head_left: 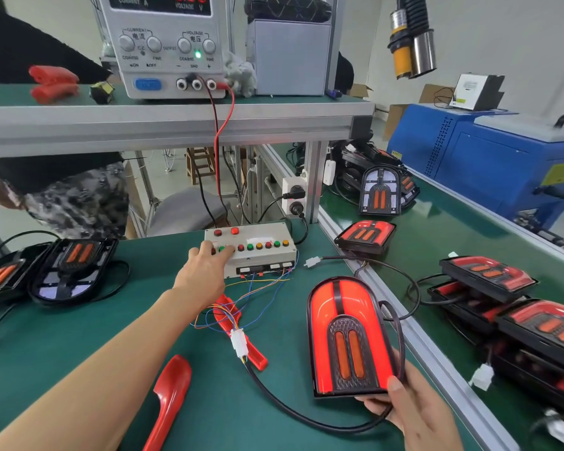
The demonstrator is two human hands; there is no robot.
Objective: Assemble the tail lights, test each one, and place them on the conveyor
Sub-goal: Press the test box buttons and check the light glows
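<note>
Right hand (414,415) at 5 o'clock grips the lit tail light (347,336) by its lower right corner, thumb curled over the front edge; the other fingers are hidden behind the housing. The lamp is tilted up off the green counter (62,336), and its red surround glows around two amber strips. Its black cable (293,415) loops across the counter to a white connector (240,343) lying near centre, mated to thin coloured wires that run to the test box (258,252).

Left hand (205,271) reaches to 12 o'clock and rests on the button row of the test box. Fingertips are curled down onto the leftmost buttons; which button is pressed cannot be told.

Power supply (163,53) on the upper shelf: display cut off by the top edge, voltage digits only partly readable. Red and black leads drop from it toward the box.

Two unlit tail lights (69,268) sit at 9 o'clock, the outer one cut by the frame. More tail lights (489,275) lie on the conveyor (437,222) at 3 o'clock. Red lens parts (171,392) lie at 6 o'clock.
</note>
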